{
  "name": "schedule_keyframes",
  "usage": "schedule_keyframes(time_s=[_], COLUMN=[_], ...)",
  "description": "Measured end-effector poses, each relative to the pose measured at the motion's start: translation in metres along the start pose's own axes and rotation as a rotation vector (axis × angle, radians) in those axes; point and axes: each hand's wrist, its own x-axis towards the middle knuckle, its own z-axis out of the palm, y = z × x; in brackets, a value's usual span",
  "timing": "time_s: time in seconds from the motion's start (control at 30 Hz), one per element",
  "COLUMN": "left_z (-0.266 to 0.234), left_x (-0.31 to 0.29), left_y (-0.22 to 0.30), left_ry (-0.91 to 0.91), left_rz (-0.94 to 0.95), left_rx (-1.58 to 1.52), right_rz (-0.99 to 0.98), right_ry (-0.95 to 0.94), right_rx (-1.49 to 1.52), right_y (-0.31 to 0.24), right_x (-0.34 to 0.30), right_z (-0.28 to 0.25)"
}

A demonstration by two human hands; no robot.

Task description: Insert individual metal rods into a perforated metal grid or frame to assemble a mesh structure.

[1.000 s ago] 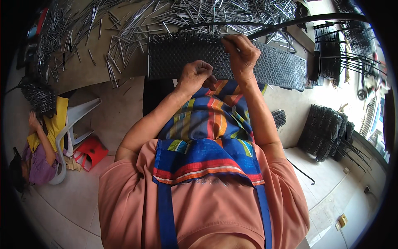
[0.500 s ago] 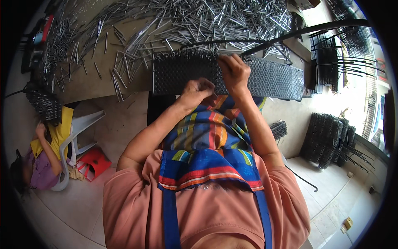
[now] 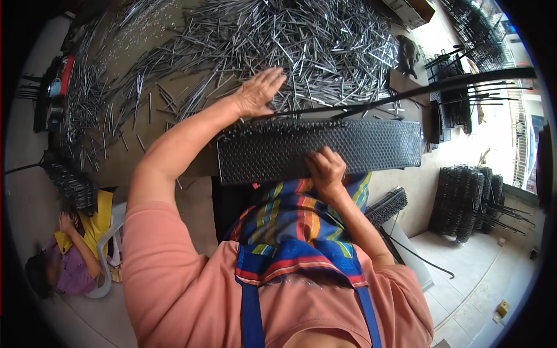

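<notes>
A long black panel of honeycomb mesh (image 3: 371, 145) lies across the near edge of the table, above my lap. Dark bits stick up in a row along its far left edge. Past that edge, my left hand (image 3: 259, 93) reaches out with fingers stretched, at the near side of a big heap of thin grey metallic sticks (image 3: 325, 52). Over the middle of the panel, my right hand (image 3: 326, 168) is closed with its fingers curled down; whatever they hold is hidden. A long dark rod (image 3: 400, 94) crosses just beyond the panel, near my left hand.
To the left, another person (image 3: 72, 255) sits beside a dark bristly bundle (image 3: 69, 182). Black racks (image 3: 464, 200) are stacked on the right floor, and a bristly black piece (image 3: 386, 207) stands near my right elbow. An open box (image 3: 412, 13) is at the far right.
My left hand has gone from the panel's near edge out to the stick heap, its fingers straightening. My right hand has come nearer, down from the far edge. The view has shifted.
</notes>
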Motion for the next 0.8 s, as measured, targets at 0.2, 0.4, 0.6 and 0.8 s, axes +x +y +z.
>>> schedule_keyframes(time_s=[0.2,0.4,0.6,0.8], left_z=[0.04,0.017,0.042,0.06], left_x=[0.025,0.063,0.083,0.083], left_y=[-0.004,-0.009,0.006,0.007], left_ry=[-0.077,-0.276,-0.105,-0.124], left_rz=[-0.302,-0.339,-0.541,-0.388], left_rx=[0.141,0.223,0.223,0.359], right_rz=[-0.026,-0.023,-0.058,-0.058], right_ry=[0.015,0.0,0.032,0.018], right_rx=[-0.014,-0.031,-0.022,-0.021], right_y=[-0.001,0.003,0.004,0.004], right_x=[0.003,0.006,0.007,0.002], right_z=[0.0,0.001,0.006,0.003])
